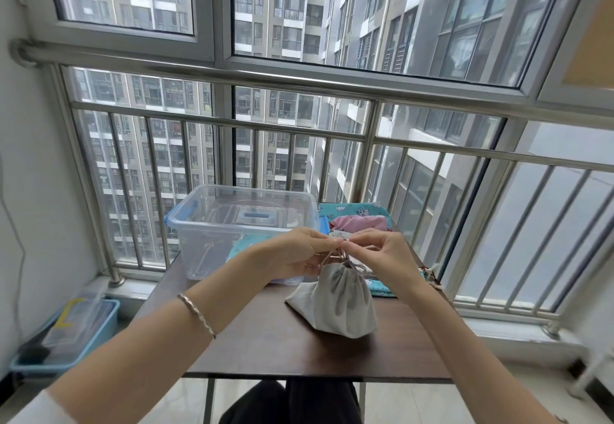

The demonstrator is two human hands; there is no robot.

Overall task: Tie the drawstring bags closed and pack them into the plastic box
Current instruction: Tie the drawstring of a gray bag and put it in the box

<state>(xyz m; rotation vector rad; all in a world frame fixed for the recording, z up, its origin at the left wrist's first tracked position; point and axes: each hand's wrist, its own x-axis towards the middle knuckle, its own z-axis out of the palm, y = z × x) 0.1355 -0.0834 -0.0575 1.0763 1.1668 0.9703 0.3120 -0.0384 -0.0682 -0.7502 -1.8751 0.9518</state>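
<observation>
Clearly midway: at frame centre, left hand (292,250) and right hand (378,250) pinch the cords of the grey bag (339,300), knot unfinished. Plastic box (232,224) behind looks nearly empty; more bags (360,222) wait right of it.

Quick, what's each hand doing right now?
Left hand: pinching the drawstring of the grey bag.
Right hand: pinching the same drawstring.

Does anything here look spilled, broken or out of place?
Nothing stands out. The left hand and right hand pinch the cord of the grey bag on the table; the plastic box stands upright behind it, with the pink bag beside it. No spill or damage shows.
</observation>
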